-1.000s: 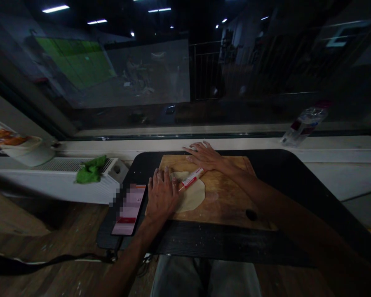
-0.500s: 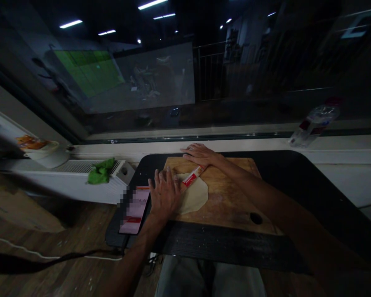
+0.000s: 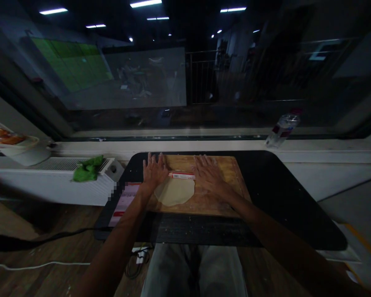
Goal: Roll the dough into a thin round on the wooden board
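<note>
A thin round sheet of dough [image 3: 174,193] lies on the wooden cutting board [image 3: 230,176]. Across its far edge runs a rolling pin [image 3: 182,176] with a red and white label, lying nearly level from left to right. My left hand [image 3: 155,171] rests over the pin's left end, palm down, its fingers stretched away from me. Over the right end is my right hand [image 3: 209,174], fingers spread flat and pale with flour. Both hands are open, and their palms hide the pin's ends.
The board lies on a black table [image 3: 266,185] below a dark window. A phone [image 3: 126,201] with a lit screen is left of my left forearm. On the sill stands a clear bottle [image 3: 283,128]. A green cloth [image 3: 88,168] and a white pot [image 3: 24,152] sit on the radiator [image 3: 62,181].
The rolling pin has turned from slanted to nearly level and now lies at the dough's far edge. My left hand moved away from me; my right came nearer. The view shifted right.
</note>
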Available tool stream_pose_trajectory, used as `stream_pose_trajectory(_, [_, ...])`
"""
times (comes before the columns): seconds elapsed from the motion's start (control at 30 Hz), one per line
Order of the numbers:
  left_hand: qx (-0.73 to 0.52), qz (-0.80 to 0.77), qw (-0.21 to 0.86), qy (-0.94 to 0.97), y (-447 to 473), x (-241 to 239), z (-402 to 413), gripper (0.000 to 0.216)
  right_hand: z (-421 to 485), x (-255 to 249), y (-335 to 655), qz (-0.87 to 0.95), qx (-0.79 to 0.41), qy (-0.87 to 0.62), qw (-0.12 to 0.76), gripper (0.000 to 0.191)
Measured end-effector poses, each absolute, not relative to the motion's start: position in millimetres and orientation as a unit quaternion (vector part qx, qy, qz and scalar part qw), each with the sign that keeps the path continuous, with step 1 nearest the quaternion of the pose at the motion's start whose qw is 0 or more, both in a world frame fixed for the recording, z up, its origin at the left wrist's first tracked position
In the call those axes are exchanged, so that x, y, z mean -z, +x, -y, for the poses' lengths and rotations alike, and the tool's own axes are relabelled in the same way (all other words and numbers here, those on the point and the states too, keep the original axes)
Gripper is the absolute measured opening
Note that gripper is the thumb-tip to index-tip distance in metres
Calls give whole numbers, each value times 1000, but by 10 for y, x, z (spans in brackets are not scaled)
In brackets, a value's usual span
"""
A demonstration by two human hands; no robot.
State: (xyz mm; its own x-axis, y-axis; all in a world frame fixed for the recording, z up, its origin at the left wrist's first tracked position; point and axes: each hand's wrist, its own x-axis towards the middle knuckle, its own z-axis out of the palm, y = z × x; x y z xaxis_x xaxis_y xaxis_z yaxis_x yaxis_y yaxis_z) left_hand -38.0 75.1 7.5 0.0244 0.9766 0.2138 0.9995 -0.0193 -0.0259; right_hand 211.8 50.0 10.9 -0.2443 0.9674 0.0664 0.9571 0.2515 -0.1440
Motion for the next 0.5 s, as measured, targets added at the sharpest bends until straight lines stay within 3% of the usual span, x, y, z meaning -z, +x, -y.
stream_pose_trajectory(0.3, [35,675,43,-736,-244,-145,-1090,70,-19,-126,1920,740,-1,-660,130,74])
stream_pose_trajectory(0.5, [34,660,15,-750,-141,-167,-1327,71,-14,-172,1903,726,-25,-677,121,76])
